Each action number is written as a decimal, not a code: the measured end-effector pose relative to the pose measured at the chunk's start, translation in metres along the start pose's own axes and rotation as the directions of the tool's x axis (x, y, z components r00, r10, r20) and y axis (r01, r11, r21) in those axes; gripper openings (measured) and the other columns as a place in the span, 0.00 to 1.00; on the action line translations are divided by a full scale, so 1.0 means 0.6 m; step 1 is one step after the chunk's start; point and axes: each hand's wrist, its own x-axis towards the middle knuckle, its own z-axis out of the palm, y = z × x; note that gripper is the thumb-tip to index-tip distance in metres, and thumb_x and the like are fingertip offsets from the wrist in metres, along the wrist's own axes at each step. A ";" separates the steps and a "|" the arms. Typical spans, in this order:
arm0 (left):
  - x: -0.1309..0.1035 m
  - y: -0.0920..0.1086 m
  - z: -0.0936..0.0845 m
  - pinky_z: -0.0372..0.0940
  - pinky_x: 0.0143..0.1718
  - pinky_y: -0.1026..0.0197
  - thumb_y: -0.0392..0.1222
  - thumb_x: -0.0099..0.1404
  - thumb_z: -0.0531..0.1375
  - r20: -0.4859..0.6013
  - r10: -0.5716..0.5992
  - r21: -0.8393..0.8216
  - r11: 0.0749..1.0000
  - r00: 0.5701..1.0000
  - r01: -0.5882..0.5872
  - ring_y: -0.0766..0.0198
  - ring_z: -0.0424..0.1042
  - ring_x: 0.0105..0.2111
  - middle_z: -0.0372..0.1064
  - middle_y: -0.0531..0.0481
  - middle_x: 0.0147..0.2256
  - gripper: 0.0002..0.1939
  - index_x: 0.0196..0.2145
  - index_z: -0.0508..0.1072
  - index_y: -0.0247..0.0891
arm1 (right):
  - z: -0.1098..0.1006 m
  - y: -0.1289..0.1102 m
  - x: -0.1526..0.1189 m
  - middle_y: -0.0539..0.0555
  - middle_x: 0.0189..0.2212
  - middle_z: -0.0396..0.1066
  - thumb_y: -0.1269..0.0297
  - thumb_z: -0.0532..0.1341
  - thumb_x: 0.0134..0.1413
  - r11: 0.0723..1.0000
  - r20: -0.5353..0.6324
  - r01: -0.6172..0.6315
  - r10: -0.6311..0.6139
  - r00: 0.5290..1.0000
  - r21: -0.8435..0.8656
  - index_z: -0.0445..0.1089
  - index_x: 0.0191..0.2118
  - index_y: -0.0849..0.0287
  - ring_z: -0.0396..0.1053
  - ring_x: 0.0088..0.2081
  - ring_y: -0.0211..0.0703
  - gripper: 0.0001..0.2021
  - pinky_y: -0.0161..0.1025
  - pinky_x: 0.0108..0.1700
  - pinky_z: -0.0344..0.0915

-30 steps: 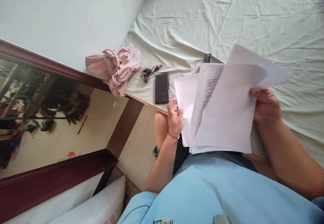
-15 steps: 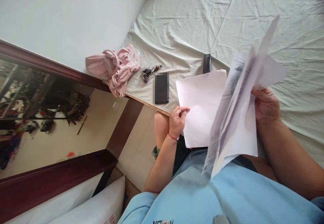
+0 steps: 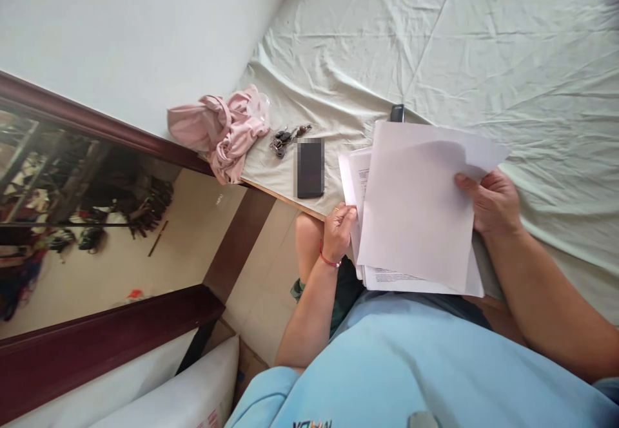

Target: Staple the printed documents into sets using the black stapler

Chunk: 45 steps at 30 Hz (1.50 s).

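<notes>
Several sheets of paper (image 3: pixel 416 209) lie loosely stacked over my lap, at the edge of the cloth-covered surface. The top sheet shows a blank side; printed lines peek out along the left and lower edges of the sheets below. My left hand (image 3: pixel 340 229) pinches the left edge of the stack, thumb on top. On the other side, my right hand (image 3: pixel 493 202) grips the upper right edge, its thumb on the top sheet and its fingers mostly hidden behind. A dark object (image 3: pixel 397 113) pokes out from behind the papers' top edge.
Left of the papers lie a black phone-like object (image 3: pixel 310 169), partly pixelated, and a bunch of keys (image 3: pixel 285 139). Crumpled pink cloth (image 3: pixel 227 128) sits by the wall. A dark-framed mirror (image 3: pixel 97 222) stands at the left, and a wrinkled pale sheet (image 3: pixel 483 60) covers the surface.
The papers that stood raised and fanned in my right hand now lie flat over the left-hand sheets. My right hand has moved slightly left; my left hand has stayed at the left edge.
</notes>
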 end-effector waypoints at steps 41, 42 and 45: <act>-0.005 -0.022 0.008 0.65 0.38 0.62 0.63 0.69 0.65 -0.281 0.006 0.048 0.999 0.960 0.008 0.66 0.65 0.30 0.64 0.56 0.28 0.23 0.32 0.67 0.41 | -0.006 0.007 0.000 0.50 0.40 0.83 0.60 0.83 0.36 0.997 0.130 0.032 -0.023 0.991 -0.069 0.80 0.46 0.53 0.79 0.36 0.40 0.27 0.35 0.39 0.78; -0.005 -0.022 0.007 0.65 0.37 0.62 0.62 0.71 0.63 -0.276 0.012 0.050 0.999 0.961 0.002 0.66 0.65 0.30 0.64 0.56 0.28 0.22 0.33 0.67 0.41 | -0.005 0.006 0.000 0.50 0.40 0.83 0.60 0.83 0.37 0.997 0.137 0.031 -0.022 0.990 -0.065 0.80 0.46 0.52 0.79 0.36 0.41 0.26 0.36 0.38 0.78; -0.004 -0.025 0.007 0.68 0.42 0.61 0.60 0.73 0.61 -0.239 -0.007 0.005 1.000 0.971 0.009 0.63 0.71 0.35 0.71 0.52 0.33 0.18 0.38 0.71 0.41 | -0.005 0.004 0.001 0.50 0.40 0.83 0.61 0.83 0.34 1.000 0.107 0.029 -0.027 0.994 -0.011 0.81 0.44 0.51 0.78 0.34 0.42 0.26 0.39 0.38 0.78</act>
